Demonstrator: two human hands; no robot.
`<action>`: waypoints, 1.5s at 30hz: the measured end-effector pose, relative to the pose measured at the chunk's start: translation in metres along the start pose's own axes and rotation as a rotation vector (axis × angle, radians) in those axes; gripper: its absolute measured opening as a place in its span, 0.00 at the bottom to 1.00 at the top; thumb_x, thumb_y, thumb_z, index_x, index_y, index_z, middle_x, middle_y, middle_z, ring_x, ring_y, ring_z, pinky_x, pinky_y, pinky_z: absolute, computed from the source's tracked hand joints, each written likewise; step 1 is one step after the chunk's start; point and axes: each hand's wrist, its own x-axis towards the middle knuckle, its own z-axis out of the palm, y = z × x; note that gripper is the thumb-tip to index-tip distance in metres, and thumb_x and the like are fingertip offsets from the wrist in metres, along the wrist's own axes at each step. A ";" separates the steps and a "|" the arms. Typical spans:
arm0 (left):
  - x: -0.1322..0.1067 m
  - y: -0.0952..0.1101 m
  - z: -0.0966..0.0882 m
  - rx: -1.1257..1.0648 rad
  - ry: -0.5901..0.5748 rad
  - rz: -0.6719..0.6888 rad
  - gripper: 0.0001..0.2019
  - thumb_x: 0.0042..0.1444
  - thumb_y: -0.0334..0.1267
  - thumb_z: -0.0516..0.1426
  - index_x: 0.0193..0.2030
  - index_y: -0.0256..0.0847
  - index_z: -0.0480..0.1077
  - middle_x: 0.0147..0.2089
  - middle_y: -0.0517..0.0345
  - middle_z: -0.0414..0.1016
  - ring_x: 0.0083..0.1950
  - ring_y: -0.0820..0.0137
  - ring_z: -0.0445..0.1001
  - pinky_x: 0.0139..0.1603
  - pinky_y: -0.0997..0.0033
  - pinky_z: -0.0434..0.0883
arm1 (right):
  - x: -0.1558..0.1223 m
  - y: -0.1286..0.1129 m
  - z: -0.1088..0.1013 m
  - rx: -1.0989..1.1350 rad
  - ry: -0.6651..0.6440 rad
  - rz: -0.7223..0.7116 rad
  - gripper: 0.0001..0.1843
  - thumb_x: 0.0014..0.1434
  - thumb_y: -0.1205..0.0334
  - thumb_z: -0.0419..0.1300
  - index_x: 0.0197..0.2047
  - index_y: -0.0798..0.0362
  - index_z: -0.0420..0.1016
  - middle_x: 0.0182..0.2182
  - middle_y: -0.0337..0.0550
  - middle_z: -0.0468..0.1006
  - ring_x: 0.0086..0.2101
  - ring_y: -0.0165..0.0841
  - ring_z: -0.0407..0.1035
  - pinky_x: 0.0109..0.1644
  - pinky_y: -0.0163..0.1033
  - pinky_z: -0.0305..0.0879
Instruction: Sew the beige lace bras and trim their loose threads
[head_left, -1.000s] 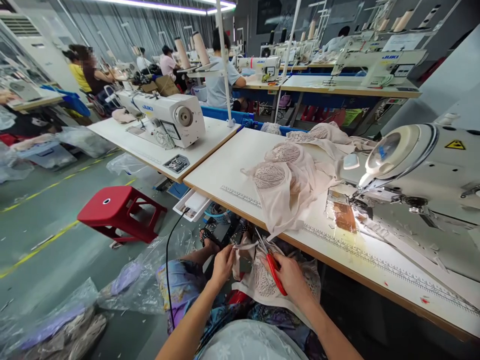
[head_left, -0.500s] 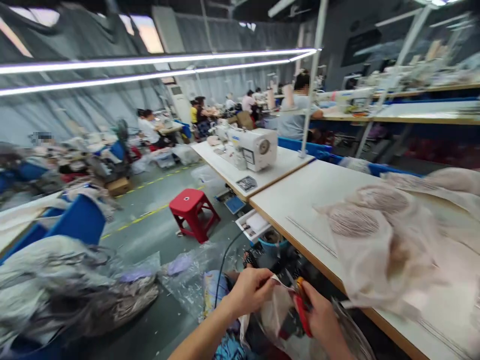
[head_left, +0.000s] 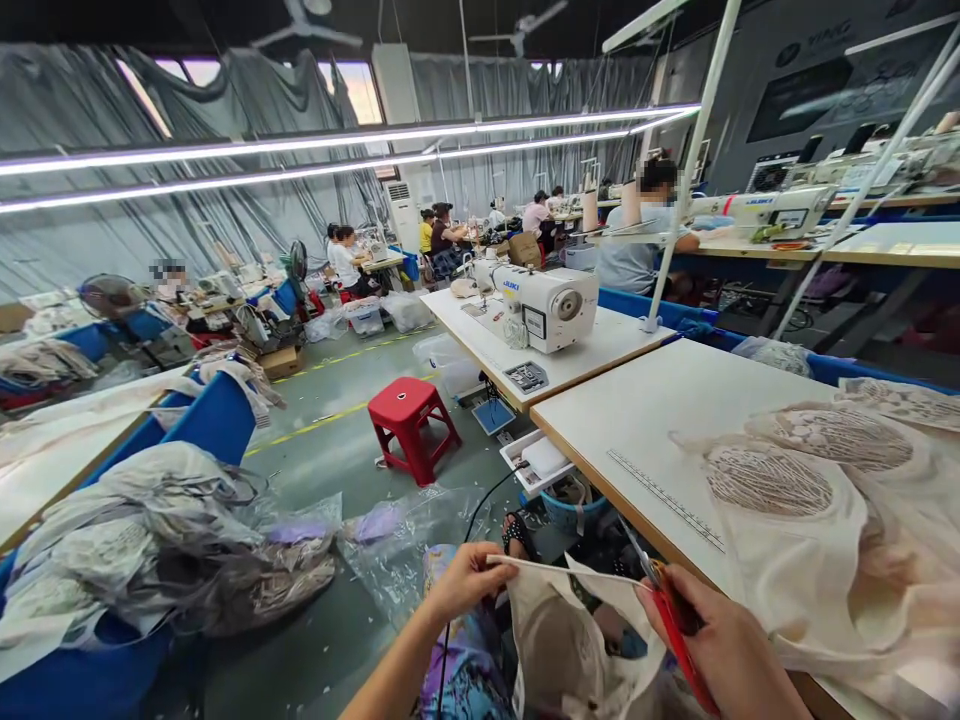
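My left hand (head_left: 466,582) is closed in a pinch on the edge of a beige fabric piece (head_left: 570,640) stretched taut across my lap. My right hand (head_left: 720,645) grips red-handled scissors (head_left: 671,625) and also holds the other end of that fabric edge. The scissor blades point up toward the table's front edge. A pile of beige lace garments (head_left: 817,500) lies on the white work table (head_left: 645,420) just right of my hands and hangs over its edge.
A red stool (head_left: 412,425) stands in the aisle. A white sewing machine (head_left: 544,300) sits on the table beyond mine. Plastic bags of garments (head_left: 187,550) lie on the floor at left. Several people sew at tables farther back.
The view has swung up and left, away from my own sewing machine. My hands have moved apart and now hold the fabric edge stretched straight between them.
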 end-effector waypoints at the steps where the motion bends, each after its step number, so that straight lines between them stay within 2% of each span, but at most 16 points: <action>1: -0.001 0.000 0.002 -0.066 -0.006 -0.033 0.30 0.48 0.68 0.59 0.22 0.38 0.68 0.15 0.64 0.60 0.16 0.75 0.60 0.17 0.75 0.59 | 0.001 -0.004 -0.004 -0.002 0.003 0.017 0.15 0.56 0.50 0.57 0.23 0.49 0.67 0.16 0.36 0.73 0.17 0.32 0.67 0.21 0.33 0.62; 3: -0.002 0.002 0.007 -0.146 -0.023 -0.091 0.31 0.51 0.70 0.55 0.28 0.38 0.69 0.13 0.66 0.60 0.13 0.75 0.60 0.15 0.76 0.57 | 0.003 -0.012 -0.009 -0.015 0.019 0.068 0.17 0.57 0.49 0.55 0.22 0.49 0.65 0.15 0.36 0.71 0.18 0.31 0.65 0.22 0.34 0.59; 6: -0.002 0.015 0.016 -0.252 0.050 -0.110 0.27 0.55 0.65 0.55 0.34 0.38 0.70 0.19 0.61 0.71 0.19 0.71 0.72 0.19 0.77 0.64 | 0.003 -0.021 -0.012 -0.019 0.030 0.165 0.18 0.57 0.49 0.54 0.21 0.49 0.61 0.16 0.37 0.70 0.20 0.32 0.64 0.24 0.34 0.57; 11: -0.008 0.049 0.044 -0.190 0.255 0.166 0.17 0.64 0.50 0.56 0.39 0.37 0.76 0.37 0.49 0.83 0.39 0.62 0.82 0.38 0.68 0.77 | -0.004 -0.036 -0.001 0.227 -0.051 0.367 0.15 0.57 0.51 0.57 0.25 0.50 0.64 0.17 0.36 0.70 0.21 0.33 0.68 0.27 0.35 0.61; 14: -0.012 0.058 0.066 0.047 0.240 0.490 0.11 0.66 0.37 0.54 0.46 0.40 0.77 0.43 0.49 0.82 0.46 0.63 0.81 0.47 0.66 0.77 | -0.009 -0.045 0.010 0.496 -0.095 0.453 0.14 0.56 0.50 0.61 0.30 0.51 0.67 0.22 0.37 0.74 0.22 0.33 0.70 0.28 0.36 0.65; 16: -0.014 0.057 0.078 0.163 0.197 0.661 0.13 0.65 0.31 0.53 0.53 0.41 0.74 0.48 0.48 0.81 0.50 0.64 0.79 0.50 0.66 0.76 | -0.011 -0.050 0.013 0.634 -0.096 0.455 0.15 0.56 0.49 0.63 0.32 0.52 0.69 0.26 0.39 0.76 0.26 0.34 0.72 0.31 0.36 0.67; 19: -0.014 0.050 0.088 0.239 0.106 0.753 0.20 0.63 0.27 0.53 0.61 0.40 0.67 0.53 0.45 0.78 0.54 0.63 0.77 0.52 0.65 0.76 | -0.011 -0.054 0.011 0.701 -0.094 0.440 0.18 0.55 0.46 0.65 0.32 0.54 0.73 0.29 0.42 0.77 0.30 0.34 0.70 0.35 0.37 0.68; 23: -0.009 0.042 0.091 0.228 0.037 0.794 0.20 0.63 0.27 0.51 0.60 0.40 0.67 0.51 0.46 0.79 0.51 0.64 0.78 0.50 0.66 0.75 | -0.014 -0.055 0.003 0.721 -0.165 0.454 0.20 0.54 0.44 0.65 0.33 0.56 0.76 0.28 0.42 0.77 0.29 0.33 0.69 0.36 0.38 0.70; 25: -0.005 0.041 0.090 0.160 0.006 0.728 0.15 0.65 0.29 0.50 0.55 0.40 0.71 0.46 0.48 0.80 0.46 0.66 0.78 0.47 0.68 0.75 | -0.018 -0.053 0.000 0.730 -0.177 0.414 0.18 0.57 0.46 0.63 0.37 0.55 0.76 0.30 0.43 0.78 0.31 0.35 0.72 0.38 0.39 0.71; 27: -0.003 0.043 0.090 0.053 -0.026 0.545 0.12 0.66 0.35 0.51 0.47 0.38 0.75 0.39 0.51 0.80 0.39 0.66 0.77 0.41 0.70 0.73 | -0.022 -0.049 -0.004 0.598 -0.103 0.338 0.14 0.60 0.50 0.60 0.37 0.54 0.76 0.32 0.45 0.79 0.32 0.36 0.73 0.39 0.40 0.72; 30: 0.000 0.050 0.088 -0.176 -0.128 0.205 0.17 0.64 0.49 0.55 0.37 0.36 0.77 0.32 0.53 0.78 0.33 0.68 0.73 0.35 0.72 0.70 | -0.024 -0.039 -0.018 0.256 0.079 0.165 0.08 0.59 0.58 0.58 0.37 0.52 0.75 0.35 0.48 0.79 0.38 0.41 0.74 0.45 0.44 0.72; 32: 0.001 0.055 0.086 -0.307 -0.229 0.061 0.22 0.59 0.56 0.58 0.34 0.35 0.76 0.31 0.53 0.76 0.32 0.68 0.71 0.34 0.73 0.69 | -0.023 -0.031 -0.030 0.155 0.058 0.094 0.08 0.58 0.60 0.59 0.41 0.51 0.75 0.41 0.49 0.80 0.45 0.43 0.74 0.51 0.46 0.71; 34: 0.001 0.059 0.084 -0.363 -0.303 -0.008 0.24 0.56 0.59 0.60 0.32 0.34 0.76 0.30 0.54 0.75 0.31 0.69 0.69 0.33 0.74 0.67 | -0.022 -0.025 -0.040 0.148 -0.076 0.121 0.09 0.59 0.58 0.60 0.42 0.50 0.75 0.41 0.47 0.81 0.44 0.42 0.75 0.50 0.45 0.71; 38: 0.001 0.065 0.081 -0.347 -0.346 -0.035 0.24 0.55 0.58 0.61 0.31 0.34 0.76 0.29 0.56 0.72 0.31 0.72 0.65 0.32 0.76 0.64 | -0.023 -0.019 -0.046 0.220 -0.267 0.257 0.14 0.59 0.50 0.61 0.31 0.51 0.73 0.30 0.43 0.81 0.32 0.37 0.75 0.36 0.38 0.72; 41: 0.001 0.064 0.080 -0.337 -0.344 -0.068 0.24 0.54 0.59 0.62 0.31 0.34 0.75 0.28 0.58 0.70 0.30 0.73 0.64 0.30 0.76 0.62 | -0.028 -0.020 -0.040 0.317 -0.278 0.295 0.16 0.59 0.48 0.61 0.30 0.52 0.73 0.32 0.45 0.82 0.33 0.37 0.75 0.35 0.37 0.72; 45: 0.001 0.060 0.080 -0.334 -0.340 -0.132 0.25 0.51 0.60 0.63 0.31 0.34 0.75 0.28 0.58 0.71 0.29 0.73 0.65 0.30 0.76 0.62 | -0.037 -0.020 -0.027 0.311 -0.155 0.291 0.14 0.58 0.49 0.62 0.32 0.52 0.73 0.31 0.43 0.81 0.32 0.35 0.74 0.37 0.37 0.72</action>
